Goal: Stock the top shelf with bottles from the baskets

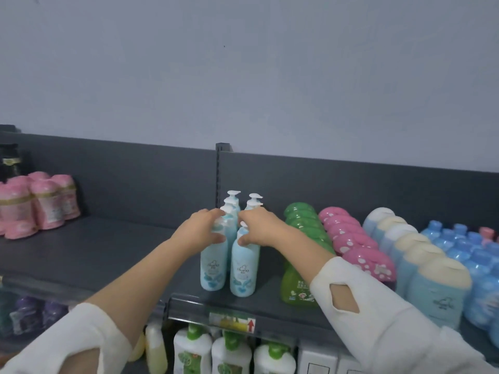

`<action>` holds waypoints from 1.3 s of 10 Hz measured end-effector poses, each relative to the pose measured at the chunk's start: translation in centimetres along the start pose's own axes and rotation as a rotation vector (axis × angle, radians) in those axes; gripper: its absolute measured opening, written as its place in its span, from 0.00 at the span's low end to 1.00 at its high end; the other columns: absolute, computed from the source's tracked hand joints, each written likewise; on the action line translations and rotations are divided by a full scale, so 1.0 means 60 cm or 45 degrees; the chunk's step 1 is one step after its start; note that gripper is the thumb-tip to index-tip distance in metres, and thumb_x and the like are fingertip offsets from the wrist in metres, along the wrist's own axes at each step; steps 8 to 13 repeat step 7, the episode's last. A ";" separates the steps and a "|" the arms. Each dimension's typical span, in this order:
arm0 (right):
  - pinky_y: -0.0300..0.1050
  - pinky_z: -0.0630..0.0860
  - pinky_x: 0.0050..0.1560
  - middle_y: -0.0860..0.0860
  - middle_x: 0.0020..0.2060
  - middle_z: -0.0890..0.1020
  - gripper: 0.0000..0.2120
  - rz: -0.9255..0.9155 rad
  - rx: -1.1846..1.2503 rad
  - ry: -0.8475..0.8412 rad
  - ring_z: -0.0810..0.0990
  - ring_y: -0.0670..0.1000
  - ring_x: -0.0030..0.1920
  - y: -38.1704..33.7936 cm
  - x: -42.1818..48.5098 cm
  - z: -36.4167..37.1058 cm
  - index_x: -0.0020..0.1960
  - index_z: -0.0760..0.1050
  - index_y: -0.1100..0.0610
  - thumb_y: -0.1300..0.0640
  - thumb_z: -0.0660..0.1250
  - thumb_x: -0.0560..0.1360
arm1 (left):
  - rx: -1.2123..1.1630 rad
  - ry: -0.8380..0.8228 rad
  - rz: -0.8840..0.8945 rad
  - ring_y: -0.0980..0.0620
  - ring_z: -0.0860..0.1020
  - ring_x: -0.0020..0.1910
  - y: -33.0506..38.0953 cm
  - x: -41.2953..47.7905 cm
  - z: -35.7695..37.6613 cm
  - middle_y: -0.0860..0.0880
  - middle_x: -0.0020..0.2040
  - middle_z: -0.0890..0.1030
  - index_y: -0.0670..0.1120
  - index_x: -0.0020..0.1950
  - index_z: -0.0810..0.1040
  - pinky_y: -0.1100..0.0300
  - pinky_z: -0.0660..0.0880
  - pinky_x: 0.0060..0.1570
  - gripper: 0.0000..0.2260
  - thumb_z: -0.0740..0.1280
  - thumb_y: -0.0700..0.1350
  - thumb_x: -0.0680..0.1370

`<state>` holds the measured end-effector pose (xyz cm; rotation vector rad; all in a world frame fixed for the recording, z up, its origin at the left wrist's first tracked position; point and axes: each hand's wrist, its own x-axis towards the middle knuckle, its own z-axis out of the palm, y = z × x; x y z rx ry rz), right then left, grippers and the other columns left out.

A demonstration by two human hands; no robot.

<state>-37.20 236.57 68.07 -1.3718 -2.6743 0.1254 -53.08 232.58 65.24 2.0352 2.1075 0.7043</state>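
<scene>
**Seating a pair of pump bottles on the top shelf (108, 252).** Landmark: the upright post (222, 171) in the shelf's back panel. Two files of pale blue pump bottles run forward from the foot of the post. The left hand (202, 226) wraps the neck of the front left bottle (213, 268), and the right hand (260, 225) that of the front right bottle (243, 271). Each grip is closed round the shoulder below the pump, thumb underneath. Both bases appear to rest on the shelf, though blur leaves this uncertain.

To finish well, press each bottle back against the one behind it, label forward and pump aligned. Then lift the fingers clear without snagging a spout.

Right of the post, the green bottles (302, 220) stand just beside the right wrist and limit sideways room, with pink bottles (351, 238) beyond them. Left of the post, pink packs (40, 201) sit well apart.
</scene>
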 end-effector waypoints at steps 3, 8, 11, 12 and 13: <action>0.45 0.69 0.45 0.54 0.57 0.74 0.23 0.085 0.027 -0.012 0.71 0.53 0.48 -0.010 -0.007 -0.003 0.65 0.69 0.56 0.54 0.70 0.72 | -0.165 -0.056 0.130 0.50 0.73 0.53 -0.023 0.012 0.001 0.47 0.64 0.74 0.50 0.70 0.67 0.56 0.73 0.55 0.25 0.69 0.43 0.74; 0.53 0.73 0.58 0.54 0.64 0.72 0.28 0.106 0.018 0.165 0.72 0.57 0.63 -0.016 -0.022 0.000 0.71 0.65 0.52 0.46 0.66 0.74 | -0.064 0.242 0.261 0.48 0.67 0.64 -0.016 -0.005 0.001 0.51 0.67 0.66 0.57 0.73 0.61 0.51 0.72 0.58 0.29 0.68 0.50 0.74; 0.53 0.73 0.58 0.54 0.64 0.72 0.28 0.106 0.018 0.165 0.72 0.57 0.63 -0.016 -0.022 0.000 0.71 0.65 0.52 0.46 0.66 0.74 | -0.064 0.242 0.261 0.48 0.67 0.64 -0.016 -0.005 0.001 0.51 0.67 0.66 0.57 0.73 0.61 0.51 0.72 0.58 0.29 0.68 0.50 0.74; 0.53 0.73 0.58 0.54 0.64 0.72 0.28 0.106 0.018 0.165 0.72 0.57 0.63 -0.016 -0.022 0.000 0.71 0.65 0.52 0.46 0.66 0.74 | -0.064 0.242 0.261 0.48 0.67 0.64 -0.016 -0.005 0.001 0.51 0.67 0.66 0.57 0.73 0.61 0.51 0.72 0.58 0.29 0.68 0.50 0.74; 0.53 0.73 0.58 0.54 0.64 0.72 0.28 0.106 0.018 0.165 0.72 0.57 0.63 -0.016 -0.022 0.000 0.71 0.65 0.52 0.46 0.66 0.74 | -0.064 0.242 0.261 0.48 0.67 0.64 -0.016 -0.005 0.001 0.51 0.67 0.66 0.57 0.73 0.61 0.51 0.72 0.58 0.29 0.68 0.50 0.74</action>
